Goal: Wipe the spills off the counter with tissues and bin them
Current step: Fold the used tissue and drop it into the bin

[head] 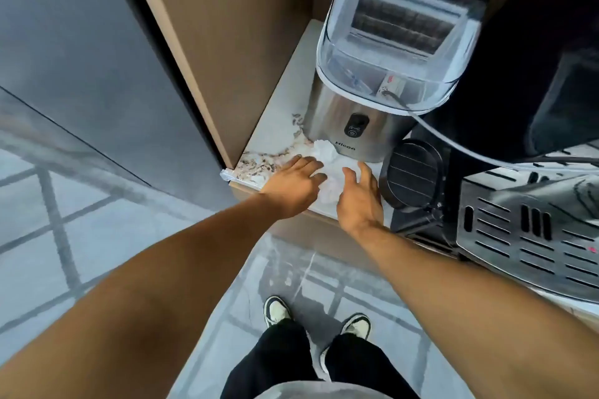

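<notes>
White crumpled tissues (327, 168) lie on the pale marble counter (278, 126), just in front of a steel ice maker. My left hand (296, 185) rests on the counter edge with its fingers spread and its fingertips touching the tissues' left side. My right hand (358, 197) hovers at the tissues' right side, fingers apart, thumb and forefinger around the paper's edge. Neither hand has closed on the tissues. Brown speckled marks (259, 165) cover the counter's front left corner. No bin is in view.
The steel ice maker (366, 100) with a clear lid stands behind the tissues. A black coffee machine (505, 172) with a round part and a metal drip grate fills the right. A wooden panel (227, 42) walls the left. Tiled floor and my shoes lie below.
</notes>
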Action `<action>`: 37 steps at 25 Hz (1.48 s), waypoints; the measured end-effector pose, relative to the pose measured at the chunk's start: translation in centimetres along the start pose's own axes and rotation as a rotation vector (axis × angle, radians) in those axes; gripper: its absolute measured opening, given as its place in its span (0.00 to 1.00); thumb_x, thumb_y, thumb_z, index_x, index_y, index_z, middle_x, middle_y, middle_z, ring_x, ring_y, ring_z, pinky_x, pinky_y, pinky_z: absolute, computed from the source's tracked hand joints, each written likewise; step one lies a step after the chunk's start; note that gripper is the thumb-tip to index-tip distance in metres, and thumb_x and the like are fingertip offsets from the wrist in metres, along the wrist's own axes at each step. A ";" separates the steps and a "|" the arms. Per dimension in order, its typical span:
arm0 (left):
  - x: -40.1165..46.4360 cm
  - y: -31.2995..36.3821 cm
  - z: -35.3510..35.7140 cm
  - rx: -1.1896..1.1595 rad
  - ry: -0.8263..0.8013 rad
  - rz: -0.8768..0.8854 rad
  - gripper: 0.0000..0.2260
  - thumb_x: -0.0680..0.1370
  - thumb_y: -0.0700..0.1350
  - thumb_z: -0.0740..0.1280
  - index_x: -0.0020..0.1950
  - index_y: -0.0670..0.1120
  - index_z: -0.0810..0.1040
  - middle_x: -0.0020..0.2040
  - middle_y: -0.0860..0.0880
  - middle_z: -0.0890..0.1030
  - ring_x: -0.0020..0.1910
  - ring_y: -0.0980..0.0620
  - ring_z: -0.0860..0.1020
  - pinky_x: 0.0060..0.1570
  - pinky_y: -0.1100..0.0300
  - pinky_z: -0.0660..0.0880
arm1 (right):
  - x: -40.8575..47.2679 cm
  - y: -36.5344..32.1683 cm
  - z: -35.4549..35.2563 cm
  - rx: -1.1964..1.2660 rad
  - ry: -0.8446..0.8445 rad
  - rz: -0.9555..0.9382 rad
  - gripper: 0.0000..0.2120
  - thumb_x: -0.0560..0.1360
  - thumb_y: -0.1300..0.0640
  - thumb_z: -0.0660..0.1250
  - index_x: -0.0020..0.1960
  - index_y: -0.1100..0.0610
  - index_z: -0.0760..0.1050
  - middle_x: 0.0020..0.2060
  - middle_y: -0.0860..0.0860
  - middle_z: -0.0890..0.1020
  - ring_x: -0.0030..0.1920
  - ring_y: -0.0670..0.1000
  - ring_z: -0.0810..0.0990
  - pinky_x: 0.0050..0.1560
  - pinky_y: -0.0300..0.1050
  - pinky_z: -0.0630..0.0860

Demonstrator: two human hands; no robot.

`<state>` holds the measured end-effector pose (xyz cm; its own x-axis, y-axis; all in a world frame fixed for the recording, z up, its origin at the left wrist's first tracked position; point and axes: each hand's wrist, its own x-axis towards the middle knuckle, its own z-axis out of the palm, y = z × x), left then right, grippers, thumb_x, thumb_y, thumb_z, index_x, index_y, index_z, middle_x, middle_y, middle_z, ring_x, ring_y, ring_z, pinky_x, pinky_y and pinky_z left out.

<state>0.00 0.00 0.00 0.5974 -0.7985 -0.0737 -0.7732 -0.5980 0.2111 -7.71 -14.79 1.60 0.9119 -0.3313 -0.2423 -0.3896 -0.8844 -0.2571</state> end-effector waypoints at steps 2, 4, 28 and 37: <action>1.0 -0.6 0.4 0.020 -0.044 -0.041 0.22 0.79 0.40 0.60 0.74 0.45 0.68 0.77 0.41 0.64 0.77 0.40 0.58 0.78 0.44 0.50 | 0.5 0.2 0.4 -0.018 0.006 0.086 0.28 0.77 0.59 0.64 0.74 0.53 0.59 0.76 0.55 0.52 0.74 0.59 0.59 0.65 0.53 0.71; 1.9 -1.0 1.3 0.010 -0.082 -0.053 0.24 0.79 0.40 0.60 0.76 0.46 0.65 0.79 0.43 0.60 0.79 0.41 0.54 0.78 0.43 0.47 | 0.7 0.6 1.1 -0.013 -0.030 0.166 0.24 0.79 0.55 0.63 0.74 0.52 0.62 0.76 0.54 0.52 0.72 0.58 0.63 0.65 0.52 0.71; -1.1 2.8 1.0 -0.127 -0.069 -0.266 0.20 0.72 0.27 0.60 0.61 0.37 0.78 0.61 0.39 0.74 0.62 0.39 0.70 0.53 0.45 0.78 | -3.1 3.0 0.7 0.161 0.038 0.021 0.19 0.77 0.70 0.59 0.66 0.61 0.73 0.59 0.58 0.76 0.59 0.58 0.75 0.60 0.48 0.73; -5.0 13.9 1.2 -0.117 -0.064 -0.280 0.16 0.75 0.34 0.59 0.60 0.37 0.79 0.59 0.39 0.74 0.62 0.40 0.69 0.55 0.48 0.75 | -11.0 11.0 -0.5 0.239 0.057 0.055 0.17 0.77 0.67 0.59 0.63 0.59 0.74 0.58 0.58 0.76 0.58 0.58 0.77 0.60 0.50 0.75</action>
<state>-13.96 -4.43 2.10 0.7664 -0.6086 -0.2056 -0.5482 -0.7864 0.2847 -21.96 -21.00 1.87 0.8918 -0.4006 -0.2102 -0.4517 -0.7642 -0.4603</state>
